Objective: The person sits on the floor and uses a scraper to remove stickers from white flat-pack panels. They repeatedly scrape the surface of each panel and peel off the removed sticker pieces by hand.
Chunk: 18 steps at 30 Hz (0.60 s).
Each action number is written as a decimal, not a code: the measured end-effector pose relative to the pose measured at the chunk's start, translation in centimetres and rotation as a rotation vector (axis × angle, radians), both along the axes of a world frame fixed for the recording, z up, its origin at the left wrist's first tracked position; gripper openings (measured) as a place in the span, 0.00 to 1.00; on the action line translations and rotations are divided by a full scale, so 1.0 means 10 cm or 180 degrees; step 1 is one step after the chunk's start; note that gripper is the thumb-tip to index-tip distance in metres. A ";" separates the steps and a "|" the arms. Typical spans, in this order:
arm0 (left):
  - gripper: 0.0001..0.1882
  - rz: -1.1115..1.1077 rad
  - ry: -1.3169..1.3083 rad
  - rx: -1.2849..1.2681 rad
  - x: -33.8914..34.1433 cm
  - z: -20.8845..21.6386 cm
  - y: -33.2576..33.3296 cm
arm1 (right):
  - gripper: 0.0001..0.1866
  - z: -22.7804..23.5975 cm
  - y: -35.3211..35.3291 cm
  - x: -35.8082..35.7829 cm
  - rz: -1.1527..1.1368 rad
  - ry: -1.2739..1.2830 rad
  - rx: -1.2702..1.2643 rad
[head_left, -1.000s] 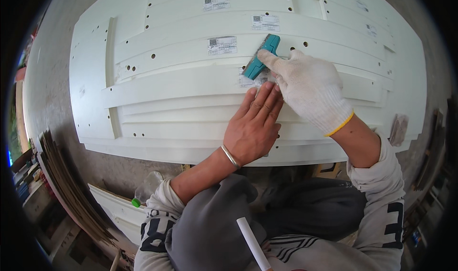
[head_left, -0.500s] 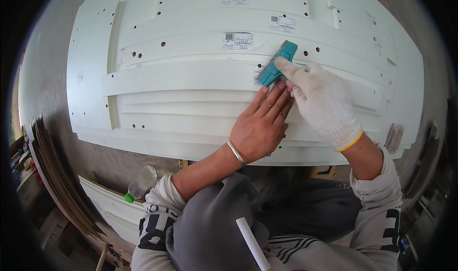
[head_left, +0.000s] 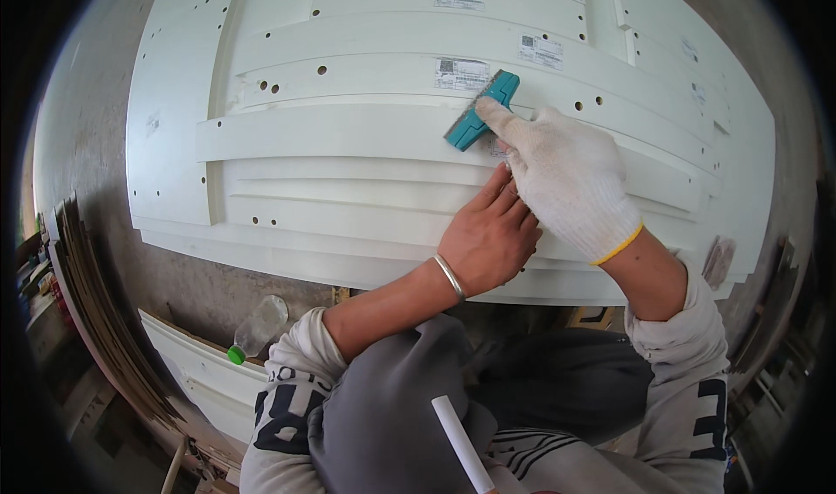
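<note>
My right hand (head_left: 570,168), in a white knit glove with a yellow cuff edge, grips a teal scraper (head_left: 475,127). Its index finger lies stretched along the back of the scraper's head, and the wide edge faces left over a white panel (head_left: 348,134). Most of the scraper's handle is hidden under the glove. Bare and wearing a silver bracelet, my left hand (head_left: 492,241) lies on the panels with its fingers extended. Its fingertips reach beside the glove, partly covered by it. A printed label (head_left: 498,147) shows partly between scraper and glove.
White panels with round holes are stacked in front of me. More paper labels (head_left: 461,73) sit on them. A folded glove-like cloth (head_left: 719,262) lies at the right edge. A clear bottle (head_left: 261,324) with a green cap rests at the lower left, beside leaning boards (head_left: 109,311).
The scraper and my right hand have moved left across the panel, away from the label's spot. My left hand stays on the panels, and the whole view has shifted slightly.
</note>
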<state>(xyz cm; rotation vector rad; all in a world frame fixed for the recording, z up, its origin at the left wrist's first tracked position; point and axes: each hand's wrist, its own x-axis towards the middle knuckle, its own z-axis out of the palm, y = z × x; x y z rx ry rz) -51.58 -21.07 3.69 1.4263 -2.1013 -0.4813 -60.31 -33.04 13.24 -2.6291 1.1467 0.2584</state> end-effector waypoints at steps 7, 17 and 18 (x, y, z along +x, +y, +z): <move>0.15 0.0030 0.0422 0.0958 -0.05 -0.03 0.04 | 0.22 -0.25 -0.04 0.56 0.0217 -0.0515 -0.0102; 0.33 0.0290 -0.0275 -0.0031 0.18 0.17 -0.05 | 0.26 0.37 -0.56 -0.69 -0.1193 -0.2789 0.0103; 0.33 0.0351 -0.0420 0.0008 0.27 0.21 -0.08 | 0.27 0.43 -0.45 -0.91 -0.1501 -0.2593 0.0185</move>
